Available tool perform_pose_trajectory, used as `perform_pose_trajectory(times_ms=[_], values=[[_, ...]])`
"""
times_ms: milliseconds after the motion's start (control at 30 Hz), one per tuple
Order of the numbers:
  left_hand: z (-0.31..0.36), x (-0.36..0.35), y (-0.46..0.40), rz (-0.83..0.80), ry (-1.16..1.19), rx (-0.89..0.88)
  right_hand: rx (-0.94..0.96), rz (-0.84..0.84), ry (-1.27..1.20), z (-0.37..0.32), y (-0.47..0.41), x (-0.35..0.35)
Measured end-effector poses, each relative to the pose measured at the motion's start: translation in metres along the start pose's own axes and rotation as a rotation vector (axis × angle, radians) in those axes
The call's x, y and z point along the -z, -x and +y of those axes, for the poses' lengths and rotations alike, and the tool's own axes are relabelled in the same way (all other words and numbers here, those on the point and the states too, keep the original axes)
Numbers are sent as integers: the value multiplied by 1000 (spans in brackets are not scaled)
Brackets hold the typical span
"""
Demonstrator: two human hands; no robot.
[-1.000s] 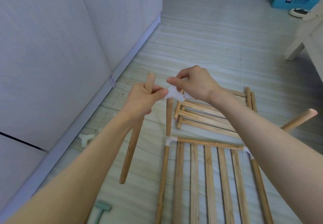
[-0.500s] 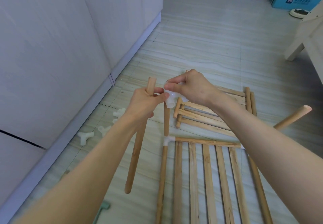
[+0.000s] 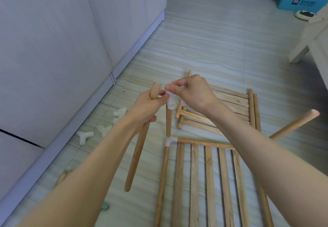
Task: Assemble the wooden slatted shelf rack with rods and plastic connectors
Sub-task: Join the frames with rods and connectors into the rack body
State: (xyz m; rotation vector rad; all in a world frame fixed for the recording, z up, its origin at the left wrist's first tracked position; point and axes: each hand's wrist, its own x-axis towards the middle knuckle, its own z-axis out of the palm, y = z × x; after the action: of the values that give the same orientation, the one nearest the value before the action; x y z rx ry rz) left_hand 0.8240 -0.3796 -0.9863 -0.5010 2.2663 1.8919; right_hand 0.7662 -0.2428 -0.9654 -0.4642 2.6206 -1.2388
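Holding a round wooden rod (image 3: 137, 143) in the closed grip of the left hand (image 3: 147, 106) at frame centre, right hand (image 3: 193, 92) pinching a white plastic connector (image 3: 171, 100) beside the rod top, slatted wooden shelf panel (image 3: 209, 182) on the floor (image 3: 221, 45) at lower right, spare white connectors (image 3: 103, 129) at left.
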Motion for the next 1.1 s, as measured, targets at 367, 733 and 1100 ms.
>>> perform_pose_trajectory(times_ms=[367,733,1100], values=[[-12,2,11,-54,49,-40,-20,152,66,-4,8,-10],[-12,-8,17,7,307,109,28,78,190,-7,11,-16],[-32,0,15,-183,364,70,125,-5,277,-4,15,-3]])
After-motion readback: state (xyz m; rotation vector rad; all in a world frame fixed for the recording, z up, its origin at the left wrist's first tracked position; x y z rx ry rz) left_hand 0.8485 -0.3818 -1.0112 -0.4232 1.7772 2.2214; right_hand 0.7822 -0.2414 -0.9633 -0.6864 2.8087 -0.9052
